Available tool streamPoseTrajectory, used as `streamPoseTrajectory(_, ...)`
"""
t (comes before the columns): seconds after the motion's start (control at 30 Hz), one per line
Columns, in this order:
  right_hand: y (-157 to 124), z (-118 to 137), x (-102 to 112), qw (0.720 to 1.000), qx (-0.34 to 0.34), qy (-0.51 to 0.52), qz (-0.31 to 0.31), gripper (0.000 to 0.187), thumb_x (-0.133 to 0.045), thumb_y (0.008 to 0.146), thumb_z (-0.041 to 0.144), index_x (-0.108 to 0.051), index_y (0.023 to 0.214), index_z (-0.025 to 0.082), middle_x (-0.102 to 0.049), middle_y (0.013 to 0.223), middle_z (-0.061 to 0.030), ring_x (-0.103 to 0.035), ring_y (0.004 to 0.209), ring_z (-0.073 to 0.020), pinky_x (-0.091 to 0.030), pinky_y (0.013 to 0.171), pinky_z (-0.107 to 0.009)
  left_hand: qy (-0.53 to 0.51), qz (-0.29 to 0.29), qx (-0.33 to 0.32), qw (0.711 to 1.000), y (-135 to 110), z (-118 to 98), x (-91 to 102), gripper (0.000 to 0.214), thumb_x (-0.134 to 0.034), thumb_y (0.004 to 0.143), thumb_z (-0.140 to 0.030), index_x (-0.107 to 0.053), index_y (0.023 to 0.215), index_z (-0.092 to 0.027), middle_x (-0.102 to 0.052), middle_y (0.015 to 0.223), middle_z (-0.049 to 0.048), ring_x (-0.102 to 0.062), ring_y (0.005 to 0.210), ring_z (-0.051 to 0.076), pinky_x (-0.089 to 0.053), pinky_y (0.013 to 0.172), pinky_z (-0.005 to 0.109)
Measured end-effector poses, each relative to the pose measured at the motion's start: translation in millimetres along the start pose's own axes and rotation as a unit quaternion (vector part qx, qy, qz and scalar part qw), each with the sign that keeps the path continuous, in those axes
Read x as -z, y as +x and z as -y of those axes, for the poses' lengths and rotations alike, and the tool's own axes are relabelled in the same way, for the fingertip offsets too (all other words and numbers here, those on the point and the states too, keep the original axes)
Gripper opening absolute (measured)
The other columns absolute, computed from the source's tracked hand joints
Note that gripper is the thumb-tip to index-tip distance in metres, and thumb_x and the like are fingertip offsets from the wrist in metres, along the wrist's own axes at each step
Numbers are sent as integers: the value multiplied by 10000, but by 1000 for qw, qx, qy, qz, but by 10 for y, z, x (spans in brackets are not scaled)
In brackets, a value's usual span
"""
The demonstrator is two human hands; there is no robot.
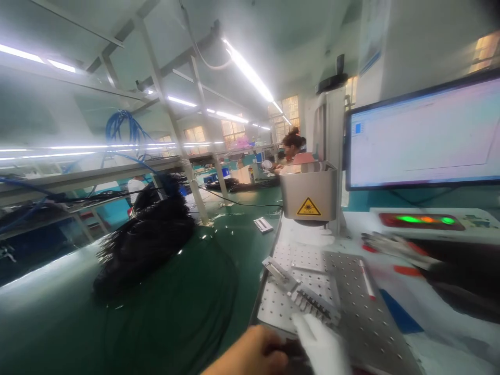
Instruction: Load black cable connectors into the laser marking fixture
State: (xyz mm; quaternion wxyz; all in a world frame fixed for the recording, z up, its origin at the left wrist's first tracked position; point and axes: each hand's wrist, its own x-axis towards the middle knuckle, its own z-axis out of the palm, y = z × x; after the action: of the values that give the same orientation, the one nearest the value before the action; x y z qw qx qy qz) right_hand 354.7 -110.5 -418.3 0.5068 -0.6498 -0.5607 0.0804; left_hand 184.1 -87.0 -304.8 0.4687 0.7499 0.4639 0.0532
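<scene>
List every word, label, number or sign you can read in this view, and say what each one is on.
No words or numbers can be read.
Yellow triangular warning sign, a symbol with no legible words: on the front of the metal laser head.
Monitor: a window with text too blurred to read.
Red control panel: green and orange lights, no legible markings.
Small white plate on the green bench: markings too small to read.
</scene>
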Motion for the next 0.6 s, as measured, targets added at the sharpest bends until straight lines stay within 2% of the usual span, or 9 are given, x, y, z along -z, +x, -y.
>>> streamPoseTrajectory(0.07, 170, 94, 0, 1000, -5, 10, -13, 406, -410, 946, 460, -766, 950, 266, -726, 845, -63, -611, 630, -194, -460, 587, -257, 97, -50, -42, 993, 29, -209, 144, 199, -517, 802, -292, -601, 666, -173, -448, 575, -38, -365, 547, 99, -247, 519, 251)
streamPoseTrajectory(0.13, 396, 172, 62, 1000, 7, 16, -21, 428, -391, 941, 445, -745, 1082, 249, -724, 1000, -80, -642, 728, -215, -493, 665, -268, 132, -89, -89, 983, 129, -362, 225, 223, -499, 813, -308, -564, 651, -170, -412, 567, -47, -324, 547, 93, -214, 517, 260)
streamPoseTrajectory(0.2, 587, 163, 181, 999, 31, 9, -7, 445, -377, 935, 439, -747, 1072, 232, -713, 1069, -94, -664, 840, -247, -514, 748, -293, 87, -93, -97, 987, 293, -369, 206, 239, -522, 807, -362, -549, 666, -171, -390, 578, -54, -316, 565, 94, -213, 528, 260)
streamPoseTrajectory(0.27, 661, 10, 322, 998, 48, -34, 8, 449, -371, 933, 449, -749, 1036, 229, -712, 1077, -93, -671, 919, -271, -529, 786, -325, 1, -85, -71, 994, 492, -232, 95, 254, -545, 778, -392, -512, 650, -176, -352, 581, -60, -304, 578, 95, -216, 539, 260)
streamPoseTrajectory(0.37, 533, -448, 480, 987, 61, -149, -19, 392, -508, 867, 505, -723, 1063, 243, -714, 1048, -75, -687, 902, -274, -562, 705, -348, -83, -115, -19, 990, 755, 54, -145, 241, -557, 725, -375, -452, 613, -190, -321, 560, -67, -290, 574, 94, -211, 546, 269)
streamPoseTrajectory(0.47, 304, -902, 510, 949, 153, -275, -9, 420, -638, 764, 428, -703, 1114, 204, -704, 1091, -92, -682, 948, -276, -575, 724, -332, -124, -124, -16, 984, 873, 209, -334, 202, -582, 669, -338, -471, 608, -181, -335, 560, -69, -308, 586, 93, -221, 564, 265)
streamPoseTrajectory(0.53, 189, -1067, 456, 923, 216, -318, -4, 396, -646, 743, 356, -706, 1091, 177, -712, 1054, -94, -681, 939, -264, -569, 743, -310, -150, -114, -20, 982, 884, 234, -399, 193, -600, 647, -331, -495, 612, -173, -360, 566, -67, -331, 597, 94, -237, 577, 257)
streamPoseTrajectory(0.6, 113, -1125, 364, 911, 241, -335, -7, 359, -653, 754, 350, -711, 1062, 175, -722, 996, -85, -686, 872, -247, -561, 700, -289, -165, -116, -6, 979, 881, 240, -433, 205, -625, 634, -345, -528, 629, -165, -400, 574, -60, -370, 612, 104, -260, 588, 253)
